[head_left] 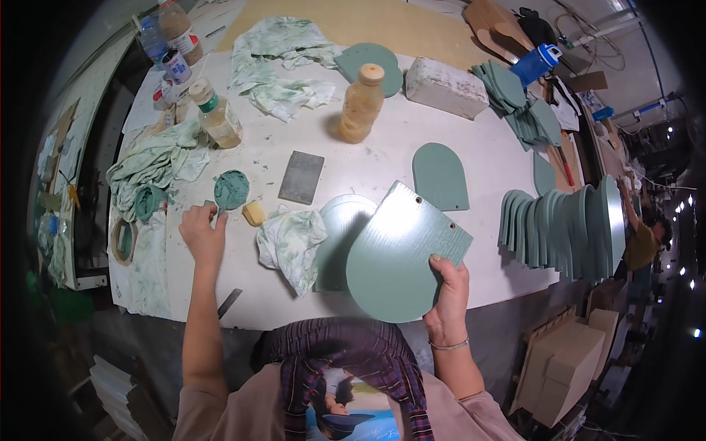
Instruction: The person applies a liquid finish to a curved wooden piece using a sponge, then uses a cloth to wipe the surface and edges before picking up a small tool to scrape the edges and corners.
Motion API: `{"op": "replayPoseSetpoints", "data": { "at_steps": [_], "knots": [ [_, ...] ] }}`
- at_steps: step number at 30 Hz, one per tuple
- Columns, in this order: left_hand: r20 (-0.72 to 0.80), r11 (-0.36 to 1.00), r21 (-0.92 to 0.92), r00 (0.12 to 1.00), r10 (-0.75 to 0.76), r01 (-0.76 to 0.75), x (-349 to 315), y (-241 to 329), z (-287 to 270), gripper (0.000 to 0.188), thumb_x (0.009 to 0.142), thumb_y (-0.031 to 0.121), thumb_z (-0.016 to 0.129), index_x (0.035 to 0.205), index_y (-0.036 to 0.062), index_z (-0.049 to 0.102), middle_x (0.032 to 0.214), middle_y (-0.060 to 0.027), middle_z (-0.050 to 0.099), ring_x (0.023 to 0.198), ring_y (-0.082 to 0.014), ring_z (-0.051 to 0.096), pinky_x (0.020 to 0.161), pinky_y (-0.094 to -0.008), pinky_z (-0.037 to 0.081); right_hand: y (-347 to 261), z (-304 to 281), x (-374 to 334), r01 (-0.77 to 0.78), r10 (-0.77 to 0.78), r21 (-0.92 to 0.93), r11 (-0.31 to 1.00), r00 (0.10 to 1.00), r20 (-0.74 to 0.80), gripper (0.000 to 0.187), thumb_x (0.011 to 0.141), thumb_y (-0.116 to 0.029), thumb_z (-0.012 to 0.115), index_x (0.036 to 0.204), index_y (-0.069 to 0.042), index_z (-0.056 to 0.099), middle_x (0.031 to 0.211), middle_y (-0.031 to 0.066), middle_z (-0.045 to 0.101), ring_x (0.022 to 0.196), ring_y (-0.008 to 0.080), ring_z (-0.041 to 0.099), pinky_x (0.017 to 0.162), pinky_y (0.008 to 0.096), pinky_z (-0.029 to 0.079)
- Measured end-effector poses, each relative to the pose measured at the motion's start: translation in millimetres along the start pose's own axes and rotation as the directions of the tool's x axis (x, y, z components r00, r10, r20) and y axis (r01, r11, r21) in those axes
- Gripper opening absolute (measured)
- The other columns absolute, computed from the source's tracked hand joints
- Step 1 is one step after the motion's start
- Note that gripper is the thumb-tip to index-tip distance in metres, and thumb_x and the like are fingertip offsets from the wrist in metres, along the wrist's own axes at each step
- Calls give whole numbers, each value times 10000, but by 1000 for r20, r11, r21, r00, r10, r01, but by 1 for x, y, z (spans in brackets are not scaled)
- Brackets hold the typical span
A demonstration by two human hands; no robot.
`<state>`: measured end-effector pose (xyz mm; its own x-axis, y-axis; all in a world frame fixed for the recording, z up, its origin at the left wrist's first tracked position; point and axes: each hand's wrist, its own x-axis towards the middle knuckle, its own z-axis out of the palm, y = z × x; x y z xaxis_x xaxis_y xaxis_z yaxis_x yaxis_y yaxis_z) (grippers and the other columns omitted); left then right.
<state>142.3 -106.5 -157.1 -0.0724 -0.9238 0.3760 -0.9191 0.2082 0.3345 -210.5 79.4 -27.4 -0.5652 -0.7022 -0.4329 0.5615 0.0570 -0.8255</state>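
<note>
While held, one green board [397, 257].

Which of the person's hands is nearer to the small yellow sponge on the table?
Left. The left hand lies just left of the yellow sponge, beside the green paste lid; the right hand holds the green board far off right.

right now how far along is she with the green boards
Looks done: a row of green boards stands on edge at the table's right. In hand: the right hand holds one arched board tilted up, while the left hand reaches a small tool into the green paste lid. Possibly left: a loose pile of boards at the far right; whether they are finished cannot be told.
</note>
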Motion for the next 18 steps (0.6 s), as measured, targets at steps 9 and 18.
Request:
{"op": "replayPoseSetpoints", "data": {
  "at_steps": [9, 18],
  "knots": [
    [-103, 994, 79, 991, 86, -78, -3, 1, 4, 92, 777, 102, 699, 820, 119, 619, 772, -9, 564, 803, -235, 541, 728, -393, 369, -2, 6, -2, -4, 4, 2, 1000, 999, 43, 416, 852, -37, 508, 1254, 67, 496, 1125, 142, 625, 969, 213, 646, 866, 326, 537],
    [57, 992, -26, 990, -125, 127, -3, 5, -12, 53, 899, 96, 567, 889, 63, 607, 736, -45, 617, 608, -223, 555, 609, -361, 449, -8, 12, -12, -13, 10, 42, 999, 998, 70, 399, 859, -47, 512, 1245, 53, 511, 1119, 141, 631, 967, 218, 648, 860, 332, 539]
  ]
}}
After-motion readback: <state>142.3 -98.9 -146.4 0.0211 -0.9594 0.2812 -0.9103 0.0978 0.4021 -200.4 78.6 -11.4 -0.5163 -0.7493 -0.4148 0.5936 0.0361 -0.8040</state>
